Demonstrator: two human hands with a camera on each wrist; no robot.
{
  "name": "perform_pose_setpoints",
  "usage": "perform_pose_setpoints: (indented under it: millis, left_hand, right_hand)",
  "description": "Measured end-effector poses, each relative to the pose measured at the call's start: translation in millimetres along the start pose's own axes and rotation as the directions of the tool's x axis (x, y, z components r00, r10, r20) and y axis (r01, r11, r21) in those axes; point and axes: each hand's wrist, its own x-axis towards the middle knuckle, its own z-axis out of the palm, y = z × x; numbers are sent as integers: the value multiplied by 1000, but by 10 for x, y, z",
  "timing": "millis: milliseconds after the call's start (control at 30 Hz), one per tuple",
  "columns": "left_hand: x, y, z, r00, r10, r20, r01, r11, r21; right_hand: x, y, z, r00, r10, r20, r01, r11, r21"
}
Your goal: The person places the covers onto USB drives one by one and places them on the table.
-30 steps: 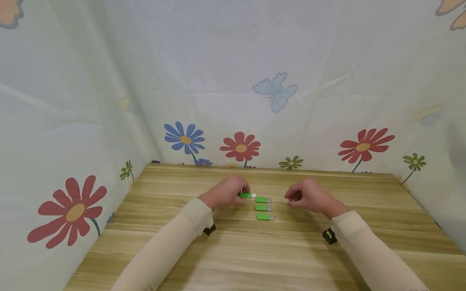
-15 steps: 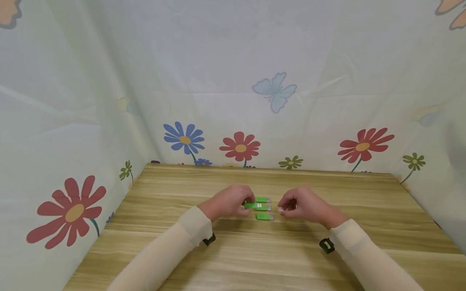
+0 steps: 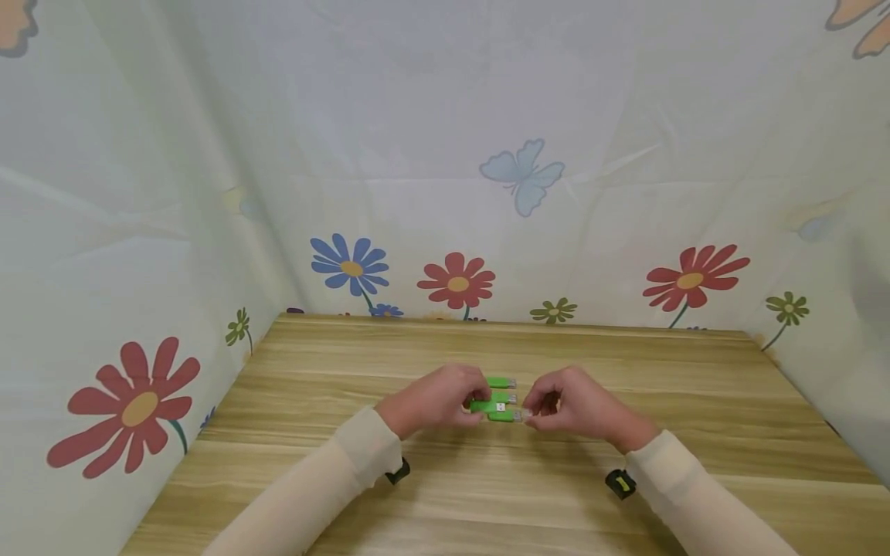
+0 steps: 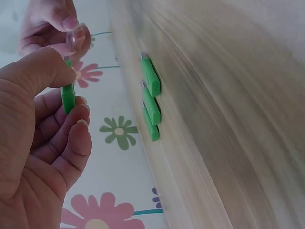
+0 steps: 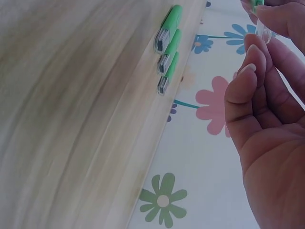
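Note:
Between thumb and fingers my left hand (image 3: pixel 445 398) pinches a green USB stick (image 4: pixel 69 95), its metal plug pointing toward the right hand. My right hand (image 3: pixel 580 401) pinches a small clear cap (image 5: pixel 263 32) by its fingertips. In the left wrist view the cap sits right at the plug end of the stick. Both hands are raised above the table. Below them, three more green USB sticks (image 4: pixel 151 78) lie on the wood in a row, side by side. Clear caps cover their plug ends (image 5: pixel 163 40).
The wood-grain table (image 3: pixel 445 486) reaches back to a white curtain (image 3: pixel 389 154) printed with flowers and butterflies, which also hangs at both sides. A black wrist device (image 3: pixel 620 483) sits under the right sleeve, another (image 3: pixel 398 470) under the left.
Both hands have moved nearer to the person and closer together, bringing the held USB stick and the clear cap toward each other. The three sticks on the table have stayed put.

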Motion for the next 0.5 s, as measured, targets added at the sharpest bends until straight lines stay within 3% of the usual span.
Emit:
perform_pose_setpoints:
  millis: [500]
  left_hand:
    - [-74, 70, 28, 995, 99, -18, -99, 995, -3]
  right_hand:
    - [-30, -49, 91, 994, -106, -34, 109, 991, 83]
